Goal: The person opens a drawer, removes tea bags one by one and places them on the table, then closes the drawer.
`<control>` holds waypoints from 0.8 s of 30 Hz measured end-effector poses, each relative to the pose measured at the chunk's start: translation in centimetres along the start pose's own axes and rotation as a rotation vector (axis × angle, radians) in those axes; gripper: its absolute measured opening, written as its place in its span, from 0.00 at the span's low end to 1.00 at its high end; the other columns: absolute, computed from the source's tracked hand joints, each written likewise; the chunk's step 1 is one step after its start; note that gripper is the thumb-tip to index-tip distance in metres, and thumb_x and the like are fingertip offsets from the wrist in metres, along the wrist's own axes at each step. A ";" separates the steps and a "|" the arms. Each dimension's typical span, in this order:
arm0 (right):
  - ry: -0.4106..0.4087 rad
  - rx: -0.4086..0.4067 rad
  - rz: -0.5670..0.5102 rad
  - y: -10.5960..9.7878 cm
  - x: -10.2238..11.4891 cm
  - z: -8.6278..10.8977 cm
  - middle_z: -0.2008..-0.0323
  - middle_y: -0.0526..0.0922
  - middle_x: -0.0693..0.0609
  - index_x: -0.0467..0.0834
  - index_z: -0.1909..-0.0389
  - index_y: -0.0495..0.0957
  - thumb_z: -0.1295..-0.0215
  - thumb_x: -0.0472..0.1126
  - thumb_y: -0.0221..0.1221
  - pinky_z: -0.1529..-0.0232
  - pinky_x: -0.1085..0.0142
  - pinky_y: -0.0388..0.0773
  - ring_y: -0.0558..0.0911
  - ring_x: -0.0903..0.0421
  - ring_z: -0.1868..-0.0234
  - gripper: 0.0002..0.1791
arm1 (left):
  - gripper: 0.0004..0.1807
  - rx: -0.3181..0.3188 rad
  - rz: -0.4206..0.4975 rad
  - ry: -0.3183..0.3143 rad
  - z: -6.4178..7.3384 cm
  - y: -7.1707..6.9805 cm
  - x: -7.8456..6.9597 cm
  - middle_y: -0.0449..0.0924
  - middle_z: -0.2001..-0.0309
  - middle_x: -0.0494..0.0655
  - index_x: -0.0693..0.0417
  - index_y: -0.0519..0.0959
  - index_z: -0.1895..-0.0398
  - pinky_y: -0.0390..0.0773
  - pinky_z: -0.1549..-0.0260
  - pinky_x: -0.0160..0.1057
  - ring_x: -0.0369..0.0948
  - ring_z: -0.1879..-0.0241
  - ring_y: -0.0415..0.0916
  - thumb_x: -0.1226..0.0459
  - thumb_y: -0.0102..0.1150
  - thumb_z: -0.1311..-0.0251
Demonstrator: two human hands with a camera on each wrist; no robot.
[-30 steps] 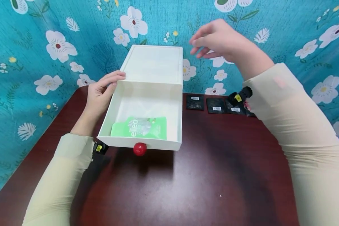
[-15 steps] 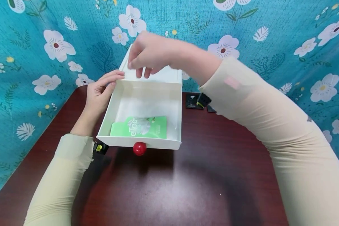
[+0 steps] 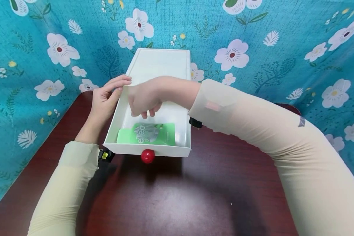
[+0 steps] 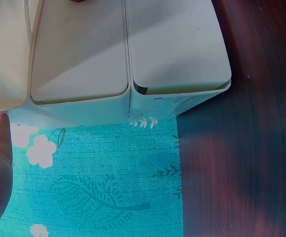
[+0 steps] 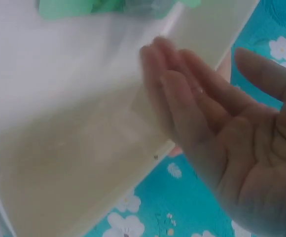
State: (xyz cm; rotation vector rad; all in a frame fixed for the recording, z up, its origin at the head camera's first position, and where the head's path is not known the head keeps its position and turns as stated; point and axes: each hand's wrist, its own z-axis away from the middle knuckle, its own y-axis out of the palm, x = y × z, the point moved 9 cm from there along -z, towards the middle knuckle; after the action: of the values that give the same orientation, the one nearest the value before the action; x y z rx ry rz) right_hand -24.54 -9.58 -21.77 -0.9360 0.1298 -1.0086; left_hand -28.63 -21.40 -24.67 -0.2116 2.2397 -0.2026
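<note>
A white drawer cabinet stands against the cloth with its top drawer pulled out. Inside, near the front wall, lies a green pouch with white lettering. My left hand rests its straight fingers on the cabinet's left edge, the thumb lower beside the drawer. Over the drawer's left half is my right hand, blurred, its fingers bent downward behind the pouch. The right wrist view shows the palm of this right hand with loosely bent fingers and nothing in them.
A red knob sticks out from the drawer front. Lower drawers of the cabinet show in the left wrist view. The dark red tabletop spreads in front, and a blue flowered cloth hangs behind.
My right hand has swung from the upper right across the cabinet top and down over the open drawer. Its sleeve now hides the black packets at the back. My left hand has stayed put.
</note>
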 end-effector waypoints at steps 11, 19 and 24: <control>0.156 0.137 0.151 1.8 -1.1 -0.7 0.53 0.79 0.52 0.47 0.48 0.71 0.25 0.50 0.49 0.49 0.58 0.82 0.79 0.53 0.52 0.14 | 0.14 0.003 -0.035 0.014 -0.2 -0.1 -0.3 0.81 0.45 0.29 0.68 0.81 0.48 0.78 0.43 0.30 0.39 0.36 0.74 0.73 0.49 0.29; 0.121 0.159 0.192 2.1 -1.0 -1.0 0.61 0.78 0.53 0.45 0.59 0.76 0.25 0.51 0.50 0.54 0.62 0.80 0.81 0.55 0.53 0.14 | 0.14 -0.004 -0.034 -0.008 0.0 -0.2 0.0 0.81 0.45 0.30 0.67 0.81 0.47 0.78 0.44 0.31 0.40 0.36 0.74 0.74 0.49 0.29; 0.100 0.136 0.152 1.9 -1.2 -0.8 0.64 0.78 0.52 0.47 0.62 0.76 0.26 0.50 0.52 0.60 0.66 0.78 0.81 0.56 0.59 0.11 | 0.14 -0.001 -0.029 -0.027 0.1 -0.1 0.2 0.81 0.44 0.30 0.67 0.81 0.46 0.78 0.45 0.30 0.39 0.36 0.74 0.73 0.49 0.29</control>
State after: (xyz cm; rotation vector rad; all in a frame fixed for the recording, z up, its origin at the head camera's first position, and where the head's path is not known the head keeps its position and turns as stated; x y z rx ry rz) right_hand -24.32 -8.75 -24.00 -0.7410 0.2107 -0.9121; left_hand -28.67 -21.50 -24.87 -0.2466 2.2112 -0.2127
